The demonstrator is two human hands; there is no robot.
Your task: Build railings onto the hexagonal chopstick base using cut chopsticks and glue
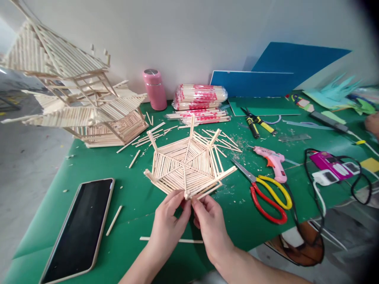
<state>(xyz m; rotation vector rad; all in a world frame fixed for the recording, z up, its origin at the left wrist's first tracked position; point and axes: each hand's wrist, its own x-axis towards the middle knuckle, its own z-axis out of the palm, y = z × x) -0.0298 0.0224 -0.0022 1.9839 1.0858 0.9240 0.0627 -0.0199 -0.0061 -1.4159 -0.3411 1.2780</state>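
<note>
Hands, two, both at the near corner of one hexagonal stick frame (pixel 185 163), mid-counter (pixel 130 252). Left hand (pixel 171 215): grip pinching the frame's near corner, thumb and fingers closed. Right hand (pixel 209 221): grip pinching just beside it, same corner. Frame has six spokes; five posts stick out clearly at the other corners, some tilted outward.

One loose stick (pixel 191 241) lies by the wrists, one short stick (pixel 114 221) beside one phone (pixel 78 230). More cut sticks (pixel 158 136) beyond the frame, too jumbled to count. One stick model (pixel 89 98), two roof tiers, far left.

Behind: one pink flask (pixel 155 90); packed sticks (pixel 199 98), pack count unclear; two blue boards (pixel 251 83). Right side: one pair of scissors (pixel 253 179), blades open slightly; one pink glue gun (pixel 272 159); one pair of pliers (pixel 256 120); one purple power strip (pixel 334 165), two white plugs (pixel 325 176). One other person's hand (pixel 372 125), right edge, partly cut off.
</note>
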